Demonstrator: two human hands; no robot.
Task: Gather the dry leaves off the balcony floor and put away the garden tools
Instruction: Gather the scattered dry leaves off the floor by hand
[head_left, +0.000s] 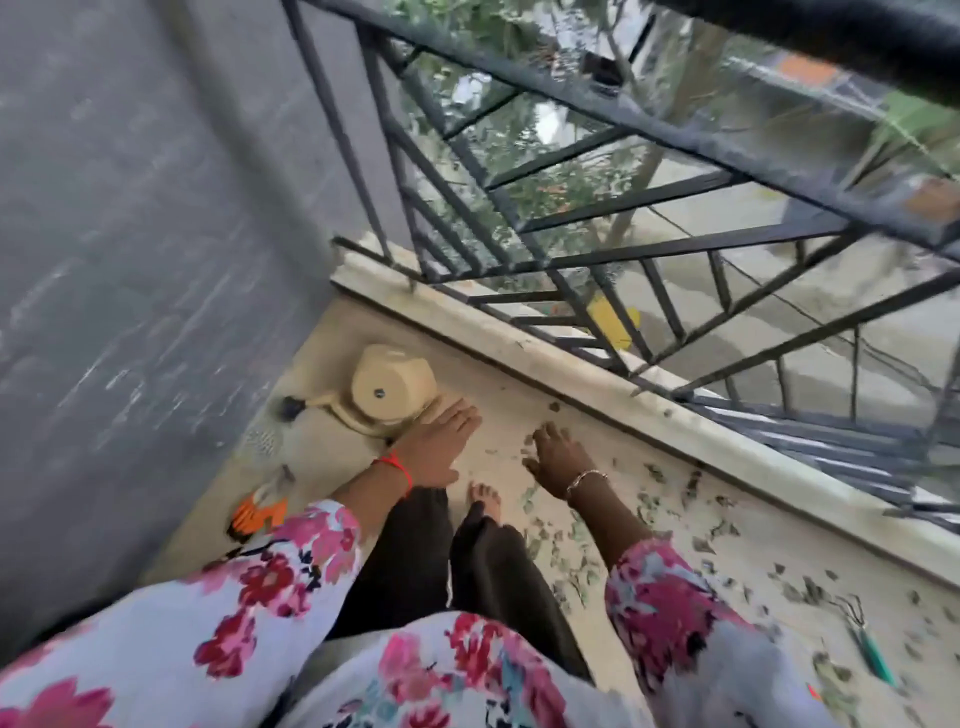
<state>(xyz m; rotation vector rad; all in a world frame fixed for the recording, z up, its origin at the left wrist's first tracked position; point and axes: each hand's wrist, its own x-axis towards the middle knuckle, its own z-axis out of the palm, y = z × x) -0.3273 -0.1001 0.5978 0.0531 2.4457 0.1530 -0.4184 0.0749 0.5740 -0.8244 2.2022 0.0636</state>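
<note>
Dry leaves (670, 525) lie scattered over the pale balcony floor (519, 400), mostly along the right side toward the kerb. My left hand (434, 447) reaches forward with straight fingers, near an overturned cream watering can (387, 389); whether it touches the can is unclear. My right hand (558, 457) is spread open above the leaves, holding nothing. A green-handled hand rake (867, 644) lies on the floor at the lower right. An orange and white tool (257, 512) lies by the wall at left, partly behind my sleeve.
A grey wall (130, 260) closes the left side. A black metal railing (623, 218) stands on a raised kerb (597, 395) along the far edge. My bare foot (485, 499) and dark trousers are between my hands. The view is blurred by motion.
</note>
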